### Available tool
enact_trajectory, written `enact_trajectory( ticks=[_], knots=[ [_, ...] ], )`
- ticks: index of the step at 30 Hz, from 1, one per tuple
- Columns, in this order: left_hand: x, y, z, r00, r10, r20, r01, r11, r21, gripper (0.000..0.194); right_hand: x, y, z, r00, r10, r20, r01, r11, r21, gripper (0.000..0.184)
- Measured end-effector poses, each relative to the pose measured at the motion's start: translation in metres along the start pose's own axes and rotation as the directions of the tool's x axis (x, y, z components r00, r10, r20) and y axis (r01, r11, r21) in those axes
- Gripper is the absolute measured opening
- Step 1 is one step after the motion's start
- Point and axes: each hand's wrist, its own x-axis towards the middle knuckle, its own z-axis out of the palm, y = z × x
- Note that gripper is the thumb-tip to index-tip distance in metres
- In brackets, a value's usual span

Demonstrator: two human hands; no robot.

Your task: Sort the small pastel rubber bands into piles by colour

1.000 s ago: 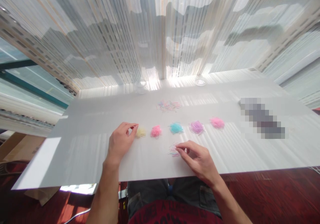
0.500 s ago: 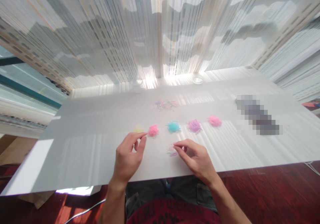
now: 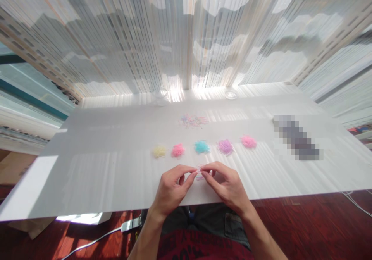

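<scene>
My left hand (image 3: 173,186) and my right hand (image 3: 226,184) meet near the table's front edge, fingertips almost touching. Each pinches thumb against forefinger; whatever lies in the pinches is too small to name. Under the fingertips is a small heap of mixed pastel strands (image 3: 200,178), partly hidden. Beyond the hands, single-colour heaps of thin strands form a row: yellow (image 3: 159,151), coral pink (image 3: 178,150), turquoise (image 3: 202,147), purple (image 3: 226,147) and light pink (image 3: 248,142). Farther back lies a looser heap of mixed colours (image 3: 193,121).
The white table (image 3: 95,167) reaches back to a striped curtain (image 3: 130,39). Two clear round objects, one at the left (image 3: 162,94) and one at the right (image 3: 231,94), stand along its back edge. A blurred-out item (image 3: 299,138) lies at the right. A white cable (image 3: 95,241) runs across the floor.
My left hand has moved right from beside the coral pink heap to my right hand's fingertips, uncovering the yellow heap. My right hand has stayed over the near mixed heap.
</scene>
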Motion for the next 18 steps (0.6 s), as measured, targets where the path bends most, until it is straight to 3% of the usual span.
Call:
enact_trajectory(
  ticks=[18],
  knots=[
    [0.0010, 0.0031, 0.0003, 0.998, 0.027, -0.049, -0.027, 1.000, 0.014, 0.007, -0.0015, 0.0031, 0.0028, 0.999, 0.033, -0.009, -0.033, 0.999, -0.020, 0.006]
  ],
)
